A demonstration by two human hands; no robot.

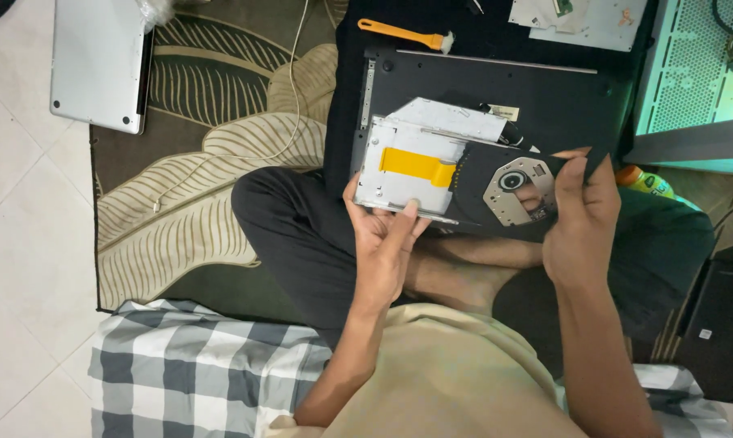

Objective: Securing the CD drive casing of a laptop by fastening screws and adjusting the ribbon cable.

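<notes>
Gripping flat metal-and-black-plastic optical drive [455,182].

Place: we take this for a home floor used as a repair spot.
Floor: we see pale square tiles [9,203] under a dark leaf-patterned rug [204,162].
Bedding: a grey-and-white checked cloth [188,365].
Gear: a closed silver laptop [98,61], an orange-handled brush [403,34].
</notes>
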